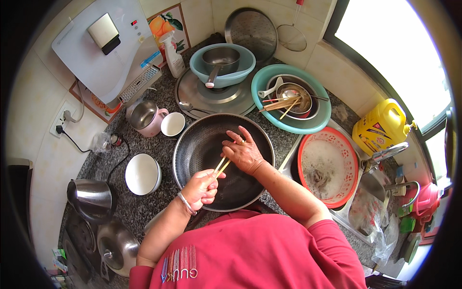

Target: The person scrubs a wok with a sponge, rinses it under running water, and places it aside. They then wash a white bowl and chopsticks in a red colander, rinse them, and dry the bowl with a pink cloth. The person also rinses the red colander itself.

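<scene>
Over a dark wok [195, 151] on the granite counter, my left hand [202, 189] is closed around the lower end of a pair of pale chopsticks [221, 168]. The sticks slant up to the right. Their upper end meets my right hand [241, 151], which has some fingers spread and a ring on one; how its thumb and fingertips touch the sticks is partly hidden. A white bowl [141, 174] stands left of the wok, and a white cup [173, 124] is at its upper left.
Right of the wok, a red basin [353, 173] of foamy water sits on the sink. Behind are a teal basin [263, 113] with bowls and chopsticks, and a light-blue basin [223, 83] with a saucepan [221, 56]. A steel kettle [92, 198] and steel lid [119, 245] lie left.
</scene>
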`<state>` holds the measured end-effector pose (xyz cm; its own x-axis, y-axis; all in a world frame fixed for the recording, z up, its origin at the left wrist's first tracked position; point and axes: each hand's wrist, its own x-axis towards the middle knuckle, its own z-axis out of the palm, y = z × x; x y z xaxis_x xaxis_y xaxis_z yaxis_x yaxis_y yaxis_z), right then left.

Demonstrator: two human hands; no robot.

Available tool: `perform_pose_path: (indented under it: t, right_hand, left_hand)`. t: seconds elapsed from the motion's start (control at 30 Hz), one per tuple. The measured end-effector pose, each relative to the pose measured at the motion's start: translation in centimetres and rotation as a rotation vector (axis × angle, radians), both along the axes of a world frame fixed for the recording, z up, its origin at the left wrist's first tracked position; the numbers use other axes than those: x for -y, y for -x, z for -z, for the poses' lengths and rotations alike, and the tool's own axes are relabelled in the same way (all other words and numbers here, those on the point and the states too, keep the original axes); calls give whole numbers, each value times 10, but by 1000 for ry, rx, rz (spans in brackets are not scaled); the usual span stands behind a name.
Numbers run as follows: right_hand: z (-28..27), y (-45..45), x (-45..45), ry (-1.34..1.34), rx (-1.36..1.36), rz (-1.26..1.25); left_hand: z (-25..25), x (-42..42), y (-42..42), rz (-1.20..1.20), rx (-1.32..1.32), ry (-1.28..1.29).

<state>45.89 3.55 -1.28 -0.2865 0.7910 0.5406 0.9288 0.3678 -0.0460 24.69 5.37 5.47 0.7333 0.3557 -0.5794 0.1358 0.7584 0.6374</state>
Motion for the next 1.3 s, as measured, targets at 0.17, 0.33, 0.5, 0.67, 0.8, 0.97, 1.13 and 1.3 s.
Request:
perform_pose_path:
  t: [0.17,0.33,0.5,0.67,0.8,0.97,1.13,1.3]
  right_hand:
    - [7,-30,-7,146,23,210]
    - [1,-29,-3,288,-147,247]
    - [18,3,11,472,-175,71]
    - [1,18,11,782,-672,-181]
    - [11,25,21,714,-54,55]
    - [-3,42,25,723,-608,-150]
    - [-8,24,62,124,-415,126]
    - [-6,-43,133,-31,-518,616]
  left_hand:
    - [-19,14,11,41,-144,-191]
    - [-22,14,66,11,-232,-764]
    - [-9,-4,118,-257,-875,-1512]
    - [21,-23,163,-182,-1271,-1467]
    - [45,-43,175,-26,-1219,-1434]
    - [63,-51,203,99,-1208,-1440]
    - [34,-54,183,298,-1378,-1425]
    - [11,-49,159,171,-1343,-1585]
